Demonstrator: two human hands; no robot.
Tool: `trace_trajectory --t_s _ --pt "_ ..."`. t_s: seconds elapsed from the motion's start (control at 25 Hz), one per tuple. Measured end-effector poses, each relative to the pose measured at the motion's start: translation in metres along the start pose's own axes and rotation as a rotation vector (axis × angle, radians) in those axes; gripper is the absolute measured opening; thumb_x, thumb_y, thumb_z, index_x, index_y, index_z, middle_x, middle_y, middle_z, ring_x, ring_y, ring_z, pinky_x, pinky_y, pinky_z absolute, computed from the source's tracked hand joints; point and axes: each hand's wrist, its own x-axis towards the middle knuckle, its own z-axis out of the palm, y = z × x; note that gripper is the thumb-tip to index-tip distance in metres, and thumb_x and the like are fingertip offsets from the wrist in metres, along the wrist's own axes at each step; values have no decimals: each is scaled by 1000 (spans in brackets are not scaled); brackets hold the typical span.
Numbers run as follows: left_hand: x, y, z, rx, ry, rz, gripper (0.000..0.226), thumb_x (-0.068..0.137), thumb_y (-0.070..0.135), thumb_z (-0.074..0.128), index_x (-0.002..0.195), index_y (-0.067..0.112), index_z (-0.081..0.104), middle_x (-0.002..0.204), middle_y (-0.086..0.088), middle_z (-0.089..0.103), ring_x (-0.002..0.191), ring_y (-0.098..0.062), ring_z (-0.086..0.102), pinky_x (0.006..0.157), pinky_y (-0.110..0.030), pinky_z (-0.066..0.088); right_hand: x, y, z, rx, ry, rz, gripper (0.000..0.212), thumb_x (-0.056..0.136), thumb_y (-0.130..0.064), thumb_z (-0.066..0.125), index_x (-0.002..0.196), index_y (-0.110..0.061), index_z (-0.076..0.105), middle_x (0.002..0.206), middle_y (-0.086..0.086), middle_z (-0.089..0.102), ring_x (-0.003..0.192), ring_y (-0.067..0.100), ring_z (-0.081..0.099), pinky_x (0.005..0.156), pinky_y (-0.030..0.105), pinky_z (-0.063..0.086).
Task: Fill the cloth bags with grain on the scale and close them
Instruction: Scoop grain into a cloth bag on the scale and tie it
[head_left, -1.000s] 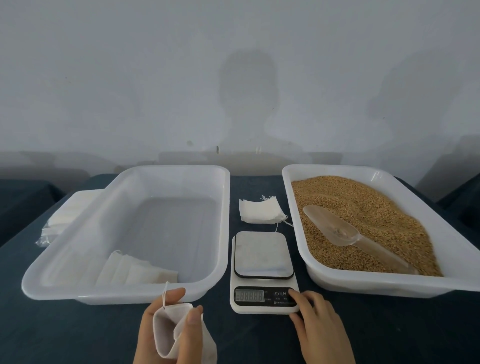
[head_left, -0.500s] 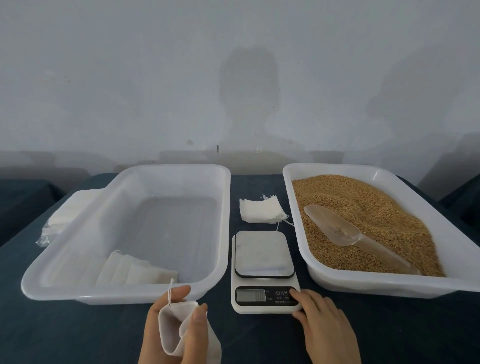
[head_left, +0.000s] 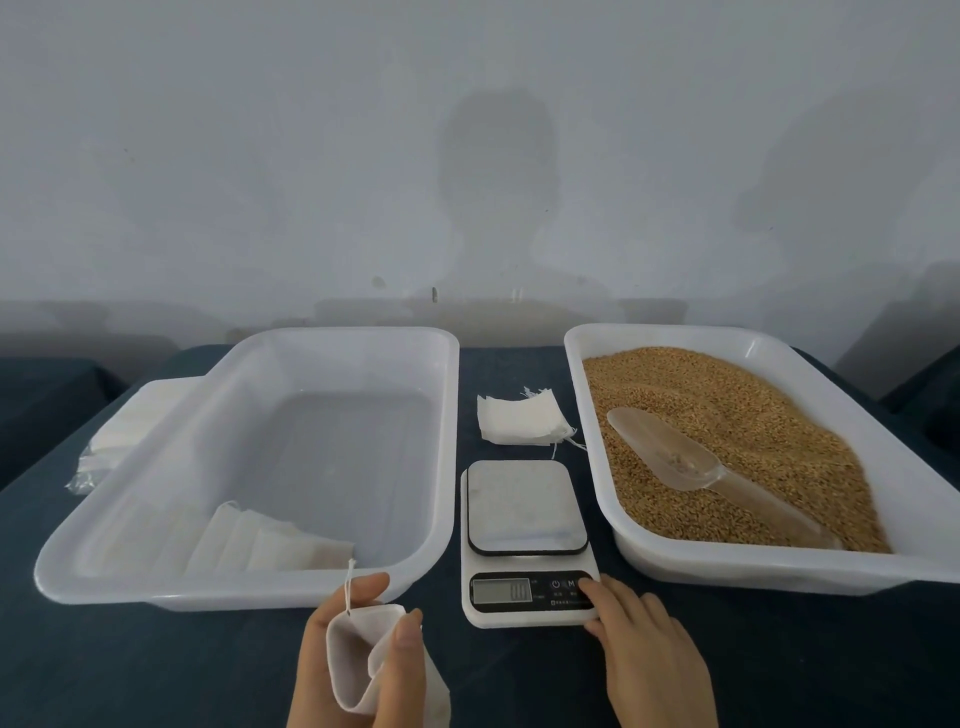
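The left hand pinches an open cloth bag near the bench edge. The right hand, fingers loosely spread, touches the scale panel. Grain with a scoop fills the right tray; the left tray holds bags.

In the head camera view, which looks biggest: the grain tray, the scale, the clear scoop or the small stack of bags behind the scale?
1. Grain tray
2. Scale
3. Clear scoop, long but thin, so close to the scale
4. Stack of bags, though it sits farther away

Scale display digits too small.
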Motion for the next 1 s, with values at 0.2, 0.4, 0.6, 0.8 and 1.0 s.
trace_trajectory --t_s 0.2,0.4,0.6,0.8,1.0 --pt "-6 3 8 -18 -8 -9 26 79 -18 61 89 6 62 67 10 66 52 1 59 53 -4 46 -4 -8 -3 -32 2 10 49 102 -34 25 148 -37 9 157 -13 12 134 10 26 99 25 28" --pt "-12 19 13 119 -2 254 19 72 15 65 88 24 61 69 6 61 65 15 59 58 1 43 -10 -9 -13 79 25 72 53 99 -37 38 144 -46 11 152 -24 19 120 2 35 96 20 30" --pt "-3 42 58 -6 -154 194 12 83 31 63 93 35 59 69 -1 62 56 -5 59 54 -12 48 -16 -17 -32 274 -23 108 58 96 -31 47 143 -40 13 150 -16 24 120 -4 40 100 11 32" --pt "53 18 131 127 -348 162 24 88 28 61 101 42 47 79 1 54 67 -14 56 60 -24 51 -30 -25 -75 341 -23 53 44 98 -34 40 118 -56 8 99 -32 30 76 -17 38 74 -7 28" --pt "103 -23 167 213 -402 77 28 90 26 63 113 33 48 91 4 58 74 -6 60 55 -12 44 -35 18 -132 395 44 43 46 81 -9 70 110 -41 54 89 -16 58 80 -10 57 71 -2 40"
